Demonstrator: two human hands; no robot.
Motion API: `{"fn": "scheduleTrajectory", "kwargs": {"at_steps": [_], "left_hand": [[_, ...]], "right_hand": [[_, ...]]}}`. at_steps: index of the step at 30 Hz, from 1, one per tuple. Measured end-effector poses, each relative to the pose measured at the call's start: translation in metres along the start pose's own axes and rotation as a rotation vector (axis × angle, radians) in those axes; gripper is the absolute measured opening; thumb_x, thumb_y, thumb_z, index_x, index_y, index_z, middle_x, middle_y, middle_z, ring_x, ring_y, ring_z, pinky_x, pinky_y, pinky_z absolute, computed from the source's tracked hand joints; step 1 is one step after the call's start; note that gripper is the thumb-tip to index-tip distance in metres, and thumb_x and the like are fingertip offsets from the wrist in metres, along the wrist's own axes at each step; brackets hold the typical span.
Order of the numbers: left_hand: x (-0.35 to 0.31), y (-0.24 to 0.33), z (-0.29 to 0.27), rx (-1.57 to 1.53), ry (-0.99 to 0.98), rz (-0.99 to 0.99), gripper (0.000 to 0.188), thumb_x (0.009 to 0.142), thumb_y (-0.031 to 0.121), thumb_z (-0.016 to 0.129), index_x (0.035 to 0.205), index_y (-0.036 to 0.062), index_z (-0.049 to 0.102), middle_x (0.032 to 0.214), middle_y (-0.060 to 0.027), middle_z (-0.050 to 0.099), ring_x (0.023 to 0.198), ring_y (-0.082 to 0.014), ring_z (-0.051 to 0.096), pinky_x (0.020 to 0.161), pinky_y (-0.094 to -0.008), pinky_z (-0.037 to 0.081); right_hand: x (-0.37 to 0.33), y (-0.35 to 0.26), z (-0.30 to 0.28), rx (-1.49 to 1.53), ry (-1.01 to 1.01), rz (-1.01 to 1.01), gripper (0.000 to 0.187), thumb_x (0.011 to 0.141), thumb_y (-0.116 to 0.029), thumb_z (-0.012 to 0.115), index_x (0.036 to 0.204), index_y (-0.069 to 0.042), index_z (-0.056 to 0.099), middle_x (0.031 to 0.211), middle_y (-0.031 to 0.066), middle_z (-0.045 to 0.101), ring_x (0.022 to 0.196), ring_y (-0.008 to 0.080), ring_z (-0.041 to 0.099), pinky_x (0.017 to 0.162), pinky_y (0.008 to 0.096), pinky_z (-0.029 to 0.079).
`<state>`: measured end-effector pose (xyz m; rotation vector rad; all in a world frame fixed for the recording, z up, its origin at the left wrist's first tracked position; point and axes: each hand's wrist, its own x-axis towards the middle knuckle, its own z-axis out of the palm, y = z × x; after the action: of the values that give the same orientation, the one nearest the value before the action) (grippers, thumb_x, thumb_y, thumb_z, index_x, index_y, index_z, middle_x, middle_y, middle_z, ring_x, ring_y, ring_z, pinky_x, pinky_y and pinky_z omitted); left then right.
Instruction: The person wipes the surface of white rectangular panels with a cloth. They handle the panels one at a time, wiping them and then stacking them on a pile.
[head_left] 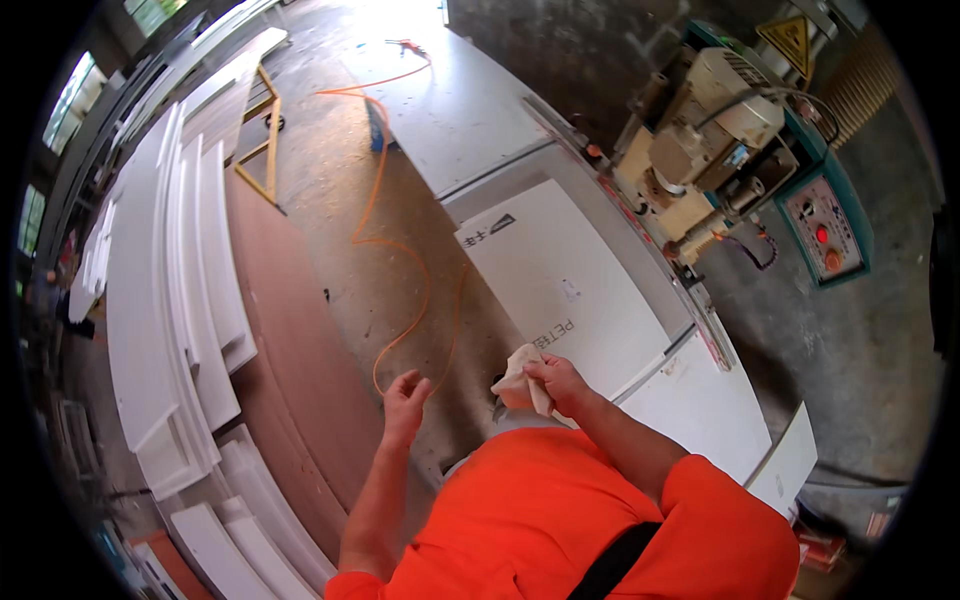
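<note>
My right hand (562, 384) pinches a crumpled beige cloth (518, 383) in front of my orange shirt. A white panel (590, 270) with dark handwriting lies just beyond that hand, on the machine's bed. My left hand (404, 406) is raised to the left of the cloth, apart from it. Its fingers are loosely curled and apart, and nothing shows in them. An orange air hose (424, 310) runs along the floor behind the left hand; from this angle the two overlap, with no visible grip.
Stacked white panels (150, 300) and a brown board (290, 350) stand at my left. A grey machine table (470, 110) carries a red air gun (408, 46). On the right are a motor unit (720, 110) and a control box (822, 232). A yellow frame (262, 150) stands far left.
</note>
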<state>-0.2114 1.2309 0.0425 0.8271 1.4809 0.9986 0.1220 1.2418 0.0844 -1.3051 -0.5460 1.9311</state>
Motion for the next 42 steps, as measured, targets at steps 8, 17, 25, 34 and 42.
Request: {"fn": "scheduleTrajectory", "kwargs": {"at_steps": [8, 17, 25, 34, 42], "left_hand": [[-0.303, -0.008, -0.119, -0.190, 0.598, 0.018, 0.034, 0.100, 0.016, 0.073, 0.129, -0.0022, 0.067, 0.120, -0.0097, 0.074, 0.108, -0.0167, 0.070, 0.096, -0.0324, 0.056], [-0.526, 0.004, -0.193, 0.612, 1.713, 0.213, 0.033, 0.086, 0.004, 0.077, 0.118, -0.0003, 0.068, 0.125, -0.0180, 0.069, 0.118, -0.0365, 0.065, 0.098, -0.0426, 0.053], [-0.575, -0.060, -0.274, 0.897, 1.882, -0.438, 0.060, 0.093, 0.033, 0.072, 0.142, 0.0013, 0.057, 0.156, -0.0281, 0.045, 0.147, -0.0512, 0.037, 0.120, -0.0616, 0.030], [-0.586, -0.088, -0.274, 0.921, 1.949, -0.393, 0.055, 0.087, 0.034, 0.079, 0.130, 0.0015, 0.066, 0.151, -0.0281, 0.051, 0.142, -0.0535, 0.044, 0.116, -0.0607, 0.039], [-0.583, -0.082, -0.276, 0.899, 1.940, -0.399, 0.060, 0.087, 0.033, 0.082, 0.138, 0.0069, 0.063, 0.152, -0.0234, 0.053, 0.142, -0.0483, 0.047, 0.115, -0.0571, 0.042]], "right_hand": [[-0.023, 0.036, 0.302, -0.118, -0.704, 0.087, 0.034, 0.102, -0.005, 0.055, 0.135, 0.000, 0.062, 0.124, 0.0131, 0.071, 0.114, 0.0262, 0.071, 0.101, 0.0414, 0.057], [-0.156, 0.184, 0.584, -0.898, -1.238, -1.219, 0.042, 0.104, -0.018, 0.061, 0.142, 0.000, 0.057, 0.137, 0.0198, 0.064, 0.127, 0.0391, 0.062, 0.110, 0.0424, 0.047], [-0.116, 0.280, 0.748, -1.751, -1.633, -1.432, 0.078, 0.106, -0.062, 0.043, 0.153, -0.001, 0.039, 0.165, 0.0197, 0.032, 0.156, 0.0355, 0.025, 0.128, 0.0475, 0.022], [-0.113, 0.361, 0.915, -1.916, -1.455, -1.363, 0.093, 0.105, -0.070, 0.035, 0.162, 0.003, 0.028, 0.172, 0.0201, 0.024, 0.161, 0.0344, 0.018, 0.131, 0.0459, 0.016], [-0.265, 0.462, 0.826, -1.666, -2.046, -1.459, 0.100, 0.102, -0.074, 0.037, 0.162, 0.006, 0.029, 0.171, 0.0225, 0.027, 0.161, 0.0340, 0.018, 0.132, 0.0435, 0.014]]}}
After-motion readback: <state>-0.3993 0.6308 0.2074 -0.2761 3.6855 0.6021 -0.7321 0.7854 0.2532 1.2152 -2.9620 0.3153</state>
